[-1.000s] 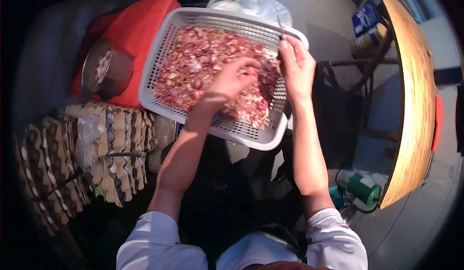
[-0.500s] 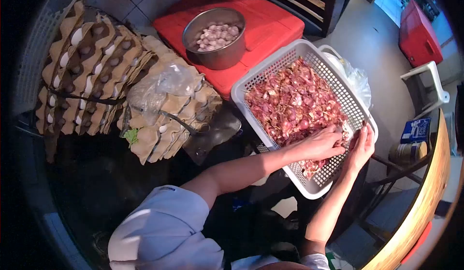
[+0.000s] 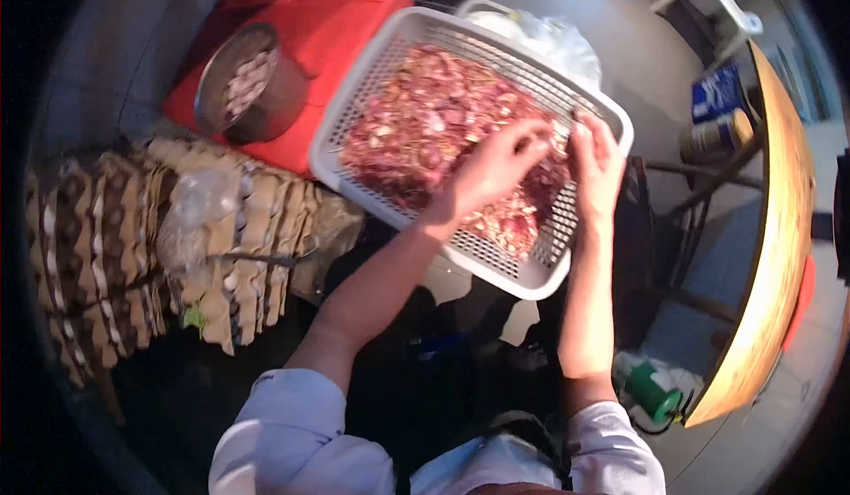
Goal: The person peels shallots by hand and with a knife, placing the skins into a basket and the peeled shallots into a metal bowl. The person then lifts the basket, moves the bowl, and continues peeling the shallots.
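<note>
A grey perforated plastic basket [image 3: 403, 30] holds a heap of small red shallots [image 3: 425, 119] mixed with loose dry skins. Above the heap is my left hand [image 3: 500, 163], with thumb and fingers curled together in a pinch; motion blur hides what is between them. My right hand [image 3: 598, 163] is close by at the basket's right side, its fingers bent towards the left hand. Anything small in it is too blurred to name. On the left, a round metal pot [image 3: 288, 101] contains pale peeled bulbs [image 3: 250, 86].
The pot stands on a red box [image 3: 345, 8]. Strapped egg trays [image 3: 97, 256] and a clear plastic bag [image 3: 190, 216] are at the left. Behind the basket lies a white plastic bag [image 3: 562, 48]. A wooden tabletop edge [image 3: 766, 256] and a green container [image 3: 651, 393] are on the right.
The view has swung, so basket and pot appear further left and higher. My left hand has lifted a little from the heap, its fingers curled; my right hand stays by the basket's right side.
</note>
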The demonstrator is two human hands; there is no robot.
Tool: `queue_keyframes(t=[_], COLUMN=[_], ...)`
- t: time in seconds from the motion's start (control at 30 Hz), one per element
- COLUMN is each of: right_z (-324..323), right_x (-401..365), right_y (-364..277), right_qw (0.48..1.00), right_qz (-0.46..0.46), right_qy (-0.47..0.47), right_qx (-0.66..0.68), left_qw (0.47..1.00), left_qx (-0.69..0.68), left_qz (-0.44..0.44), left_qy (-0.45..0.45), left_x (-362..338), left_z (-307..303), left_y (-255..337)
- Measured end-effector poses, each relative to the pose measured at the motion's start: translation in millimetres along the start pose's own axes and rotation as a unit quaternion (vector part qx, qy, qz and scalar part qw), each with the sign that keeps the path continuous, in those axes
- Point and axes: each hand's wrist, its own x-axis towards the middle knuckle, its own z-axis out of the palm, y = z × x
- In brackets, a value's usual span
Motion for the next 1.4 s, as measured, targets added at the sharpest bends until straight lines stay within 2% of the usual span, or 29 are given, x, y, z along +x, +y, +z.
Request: queue_keyframes(t=[0.07,0.13,0.2,0.3,0.4,0.57,0.7,0.77,0.87,0.97,1.27,1.4], right_z=[4,5,6,1,5,9,9,8,9,10,12,15], right_x=[-4,-4,-7,-9,-12,-13,-11,-12,-12,-12,-15,-16], right_y=[-11,-19,-21,-18,-21,-23,-20,-22,-25,-24,-33,-29], right_qw=[0.997,0.997,0.994,0.992,0.988,0.99,0.987,0.988,0.987,0.985,0.98,0.977], right_qz=[0.022,-0.018,-0.013,-0.045,-0.048,-0.055,-0.091,-0.072,-0.078,-0.089,-0.103,-0.14], right_qy=[-0.034,-0.056,-0.077,-0.121,-0.145,-0.128,-0.132,-0.133,-0.134,-0.133,-0.13,-0.109], right_qx=[0.067,0.045,0.074,0.011,0.019,-0.002,-0.028,-0.04,-0.049,-0.06,-0.11,-0.12], left_qw=[0.961,0.96,0.959,0.966,0.967,0.96,0.969,0.976,0.96,0.935,0.909,0.924], left_qx=[-0.123,-0.183,-0.208,-0.171,-0.178,-0.228,-0.214,-0.195,-0.256,-0.324,-0.386,-0.358], left_qz=[-0.238,-0.195,-0.189,-0.194,-0.18,-0.161,-0.123,-0.097,-0.11,-0.142,-0.143,-0.117], left_qy=[-0.068,-0.08,-0.038,-0.024,0.0,-0.017,-0.008,-0.007,0.032,0.017,0.067,0.069], left_x=[2,2,0,4,4,4,4,5,4,4,1,-1], left_z=[-14,-16,-12,-17,-17,-22,-20,-22,-20,-26,-22,-21], left_y=[28,17,13,11,14,17,19,18,12,11,14,10])
